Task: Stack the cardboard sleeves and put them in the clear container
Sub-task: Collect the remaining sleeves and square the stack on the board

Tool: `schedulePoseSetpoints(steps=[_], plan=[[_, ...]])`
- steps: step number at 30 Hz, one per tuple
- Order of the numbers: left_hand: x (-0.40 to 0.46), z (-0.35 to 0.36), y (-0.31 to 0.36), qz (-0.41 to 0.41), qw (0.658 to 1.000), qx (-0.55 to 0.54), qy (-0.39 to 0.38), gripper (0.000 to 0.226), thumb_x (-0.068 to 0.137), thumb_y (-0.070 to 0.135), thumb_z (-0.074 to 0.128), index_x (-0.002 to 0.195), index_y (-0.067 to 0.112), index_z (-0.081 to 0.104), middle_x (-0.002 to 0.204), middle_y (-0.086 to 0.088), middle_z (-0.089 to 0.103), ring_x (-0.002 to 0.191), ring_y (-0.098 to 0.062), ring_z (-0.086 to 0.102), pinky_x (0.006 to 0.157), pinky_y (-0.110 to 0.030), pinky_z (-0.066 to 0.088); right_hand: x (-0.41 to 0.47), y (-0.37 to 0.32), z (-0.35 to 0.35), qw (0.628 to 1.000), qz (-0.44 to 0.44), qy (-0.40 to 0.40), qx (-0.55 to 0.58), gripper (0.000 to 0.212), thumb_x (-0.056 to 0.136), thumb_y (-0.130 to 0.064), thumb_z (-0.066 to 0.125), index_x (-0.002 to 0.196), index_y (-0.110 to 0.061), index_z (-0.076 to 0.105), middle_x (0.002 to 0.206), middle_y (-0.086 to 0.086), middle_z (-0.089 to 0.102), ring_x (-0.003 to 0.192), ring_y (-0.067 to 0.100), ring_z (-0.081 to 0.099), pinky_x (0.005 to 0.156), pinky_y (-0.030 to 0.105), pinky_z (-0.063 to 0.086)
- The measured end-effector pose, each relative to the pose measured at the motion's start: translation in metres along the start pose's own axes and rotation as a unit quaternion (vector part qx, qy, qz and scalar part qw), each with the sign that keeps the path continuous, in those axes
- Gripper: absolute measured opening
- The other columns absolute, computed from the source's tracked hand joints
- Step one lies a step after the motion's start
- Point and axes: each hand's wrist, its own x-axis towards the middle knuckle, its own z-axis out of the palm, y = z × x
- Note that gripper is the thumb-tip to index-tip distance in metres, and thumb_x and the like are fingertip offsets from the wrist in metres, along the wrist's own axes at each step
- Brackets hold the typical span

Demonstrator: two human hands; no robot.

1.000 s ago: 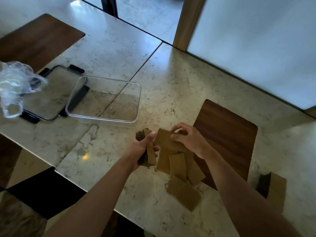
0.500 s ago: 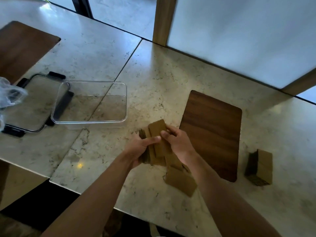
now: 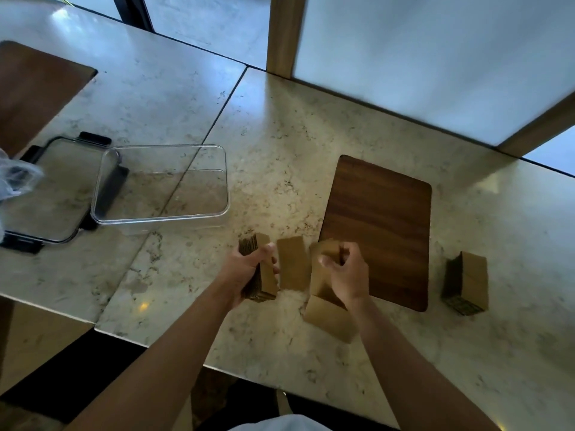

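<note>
My left hand (image 3: 249,270) grips a thick stack of brown cardboard sleeves (image 3: 259,269), held on edge on the marble table. My right hand (image 3: 345,276) pinches one loose sleeve (image 3: 326,248) by its top end. Between the hands lies a flat sleeve (image 3: 292,264), and another flat sleeve (image 3: 329,318) lies under my right wrist. A second finished stack of sleeves (image 3: 465,283) stands at the right. The clear container (image 3: 161,183) sits empty to the upper left of my hands.
The container's lid (image 3: 53,188) with black clips lies left of it, partly under its edge. A crumpled clear plastic bag (image 3: 14,177) is at the far left. A dark wooden mat (image 3: 381,225) lies right of my hands. The table edge runs close below my forearms.
My right hand has drawn away from the left hand's stack and now pinches a single sleeve. One sleeve now lies flat between the hands. The camera view shifted right.
</note>
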Motion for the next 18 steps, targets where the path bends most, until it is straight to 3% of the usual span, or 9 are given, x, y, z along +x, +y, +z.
schedulePoseSetpoints(steps=[1,3,6,9,11,12,14,16,18], plan=[[0.000,0.001,-0.001,0.000,1.000,0.020,0.001,0.036,0.091,0.024,0.078,0.118,0.009,0.061,0.101,-0.026,0.075,0.081,-0.036,0.074,0.063,-0.044,0.064,0.001,-0.003,-0.002,0.999,0.010,0.013,0.037,0.043,0.088,-0.029,0.076,0.122,-0.009,0.058,0.097,-0.004,0.067,0.078,0.006,0.062,0.063,0.016,0.049],[-0.001,0.006,-0.001,-0.008,0.998,0.053,-0.013,0.052,0.085,0.031,0.082,0.127,0.009,0.061,0.106,-0.023,0.078,0.085,-0.034,0.078,0.066,-0.045,0.064,-0.001,-0.011,0.000,0.994,0.023,0.019,0.109,0.046,0.090,-0.039,0.072,0.122,-0.008,0.063,0.104,0.002,0.073,0.082,0.009,0.068,0.068,0.024,0.056],[-0.005,0.017,-0.002,-0.036,0.996,0.068,-0.052,0.053,0.082,0.032,0.085,0.125,0.010,0.063,0.109,-0.022,0.077,0.093,-0.039,0.077,0.065,-0.050,0.065,-0.021,-0.025,0.015,0.992,0.025,-0.051,0.112,0.049,0.094,-0.058,0.054,0.122,-0.019,0.067,0.104,-0.001,0.075,0.089,0.015,0.071,0.078,0.038,0.061],[-0.009,0.022,-0.002,-0.052,0.995,0.083,-0.032,0.048,0.085,0.017,0.082,0.126,0.017,0.058,0.109,-0.016,0.072,0.093,-0.033,0.073,0.057,-0.040,0.063,-0.035,-0.030,0.030,0.998,0.000,-0.060,0.025,0.038,0.104,-0.049,0.040,0.111,-0.028,0.071,0.090,-0.003,0.072,0.073,0.011,0.064,0.058,0.022,0.044],[-0.009,0.015,-0.003,-0.050,0.997,0.061,0.013,0.042,0.087,0.009,0.074,0.126,0.013,0.058,0.097,-0.014,0.074,0.081,-0.029,0.073,0.052,-0.036,0.060,-0.030,-0.023,0.037,0.999,0.007,-0.026,-0.025,0.039,0.104,-0.043,0.045,0.110,-0.018,0.074,0.096,0.005,0.071,0.079,0.017,0.064,0.063,0.023,0.046],[-0.009,0.006,-0.003,-0.045,0.997,0.048,0.040,0.038,0.087,0.006,0.071,0.123,0.010,0.059,0.088,-0.013,0.076,0.073,-0.027,0.075,0.049,-0.035,0.059,-0.028,-0.020,0.042,0.997,0.006,-0.017,-0.080,0.040,0.101,-0.045,0.050,0.118,-0.016,0.071,0.109,0.009,0.068,0.093,0.020,0.065,0.076,0.026,0.051],[-0.008,-0.007,-0.003,-0.039,0.997,0.036,0.056,0.037,0.087,0.003,0.068,0.123,0.006,0.060,0.085,-0.014,0.081,0.072,-0.028,0.079,0.055,-0.040,0.063,-0.028,-0.015,0.049,0.976,-0.012,-0.038,-0.214,0.054,0.093,-0.053,0.061,0.132,-0.016,0.058,0.129,0.010,0.054,0.120,0.026,0.054,0.102,0.036,0.047],[-0.010,-0.017,-0.002,-0.024,0.997,0.035,0.057,0.039,0.085,0.001,0.068,0.124,0.004,0.061,0.097,-0.020,0.080,0.078,-0.030,0.079,0.063,-0.044,0.065,-0.034,-0.017,0.059,0.957,-0.056,-0.051,-0.281,0.065,0.086,-0.053,0.069,0.134,-0.014,0.049,0.130,0.009,0.048,0.122,0.026,0.047,0.106,0.036,0.042],[-0.011,-0.022,-0.001,-0.004,0.997,0.035,0.066,0.030,0.088,0.003,0.071,0.116,0.008,0.062,0.100,-0.023,0.078,0.073,-0.028,0.076,0.061,-0.041,0.064,-0.034,-0.024,0.063,0.968,-0.077,-0.035,-0.237,0.059,0.084,-0.044,0.076,0.127,-0.013,0.051,0.124,0.006,0.053,0.116,0.024,0.052,0.100,0.033,0.045]])
